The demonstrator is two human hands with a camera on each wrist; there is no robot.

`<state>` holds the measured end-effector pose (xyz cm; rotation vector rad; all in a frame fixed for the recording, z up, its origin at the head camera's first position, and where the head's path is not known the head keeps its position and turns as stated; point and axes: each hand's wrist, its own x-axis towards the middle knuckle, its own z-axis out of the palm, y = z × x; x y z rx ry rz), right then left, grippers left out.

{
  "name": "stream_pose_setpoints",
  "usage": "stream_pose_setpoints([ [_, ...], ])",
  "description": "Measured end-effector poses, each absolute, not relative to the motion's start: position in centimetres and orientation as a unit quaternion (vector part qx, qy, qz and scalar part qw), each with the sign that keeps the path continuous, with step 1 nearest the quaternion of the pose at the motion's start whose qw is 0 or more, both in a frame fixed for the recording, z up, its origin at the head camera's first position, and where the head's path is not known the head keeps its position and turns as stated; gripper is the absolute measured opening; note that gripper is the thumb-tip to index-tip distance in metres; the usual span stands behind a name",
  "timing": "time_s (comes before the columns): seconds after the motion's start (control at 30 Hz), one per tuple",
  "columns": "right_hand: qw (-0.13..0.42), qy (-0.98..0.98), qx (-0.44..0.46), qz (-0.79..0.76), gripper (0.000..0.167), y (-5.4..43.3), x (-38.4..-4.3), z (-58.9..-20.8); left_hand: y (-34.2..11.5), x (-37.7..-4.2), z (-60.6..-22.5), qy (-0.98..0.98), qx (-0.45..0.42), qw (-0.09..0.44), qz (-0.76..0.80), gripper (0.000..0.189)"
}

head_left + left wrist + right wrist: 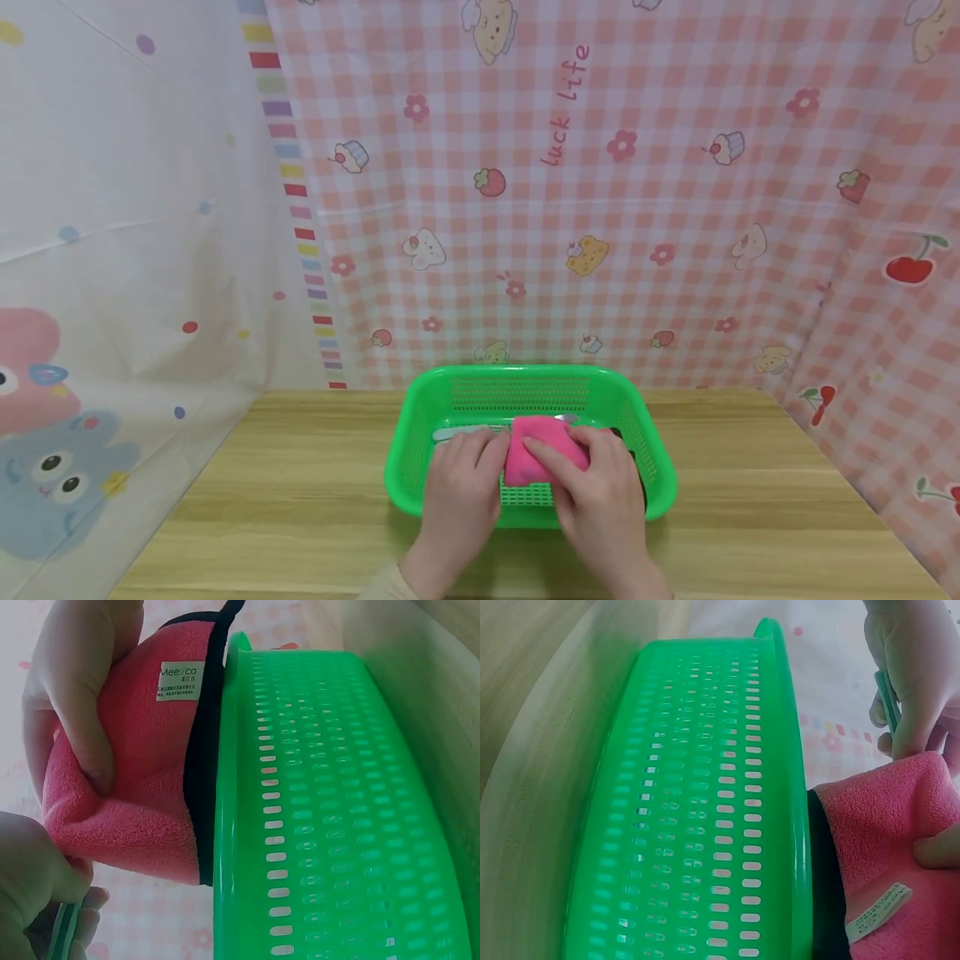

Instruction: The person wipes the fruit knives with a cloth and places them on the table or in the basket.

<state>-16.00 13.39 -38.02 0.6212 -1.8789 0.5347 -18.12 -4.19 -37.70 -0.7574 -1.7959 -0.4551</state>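
Observation:
My left hand [462, 487] grips a thin, flat pale-green handle [66, 930], close to the left edge of a pink cloth [536, 454]. What the handle belongs to is hidden under the cloth. My right hand [600, 492] holds the cloth, with a finger lying across its top. Both hands are over the near side of a green plastic basket [401, 454]. From the left wrist, the cloth shows a black border [204, 750] and a small white label [180, 681], and its lower part overlaps the basket rim.
Inside the basket lie a pale handle [450, 433], a shiny spoon-like piece [567, 418] and dark pieces at the right. Under the basket is a wood-grain table [750, 492]. A pink checked curtain [525, 208] hangs behind, and a white one [150, 208] hangs at the left.

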Motion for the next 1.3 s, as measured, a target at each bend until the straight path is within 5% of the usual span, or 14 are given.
stream_pose_setpoints([
  [0.47, 0.511, -0.792, 0.244, 0.228, 0.028, 13.7, -16.0, -38.0, -4.3, -17.9, -37.8, -0.757, -0.327, 0.529, -0.2, 0.016],
  [0.67, 0.504, -0.803, 0.225, 0.226, 0.046, 14.5, -16.2, -38.0, -4.4, -17.8, -37.8, -0.755, -0.332, 0.526, -0.208, 0.016],
  [1.3, 0.505, -0.812, 0.178, 0.231, 0.05, 17.2, -16.8, -37.3, -4.8, -18.0, -37.9, -0.748, -0.342, 0.524, -0.223, 0.017],
])
